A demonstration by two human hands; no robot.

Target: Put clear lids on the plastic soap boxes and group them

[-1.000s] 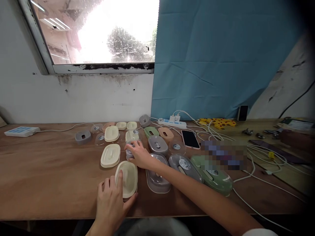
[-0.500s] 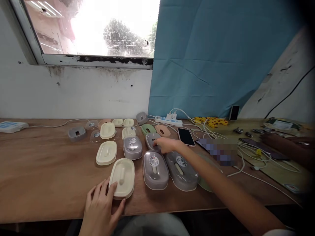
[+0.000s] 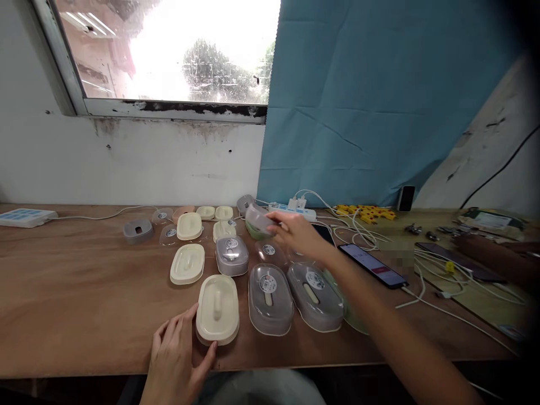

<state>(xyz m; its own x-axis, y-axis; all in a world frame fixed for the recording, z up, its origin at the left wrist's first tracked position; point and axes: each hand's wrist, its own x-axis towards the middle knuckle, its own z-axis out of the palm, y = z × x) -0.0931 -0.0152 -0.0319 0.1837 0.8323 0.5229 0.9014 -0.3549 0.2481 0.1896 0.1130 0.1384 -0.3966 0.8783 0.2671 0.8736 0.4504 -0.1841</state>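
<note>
Cream lid [image 3: 217, 309], smoky-grey clear cover [image 3: 258, 218], brown wood-grain table [image 3: 84, 304], plain blue cloth [image 3: 379, 101] — box [image 3: 252, 230] perhaps pale green.

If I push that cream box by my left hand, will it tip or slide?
The cream box looks low and wide and lies flat on the table, so it would likely slide rather than tip. It seems to be thin plastic, so it is probably light and stiff.

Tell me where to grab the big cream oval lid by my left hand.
Probably pinch the raised ridge running along the middle of the cream lid, coming straight down from above. It lies flat with its low rim against the table, so the edges give little purchase. The left hand is open beside it; the right hand holds a small grey box.
</note>
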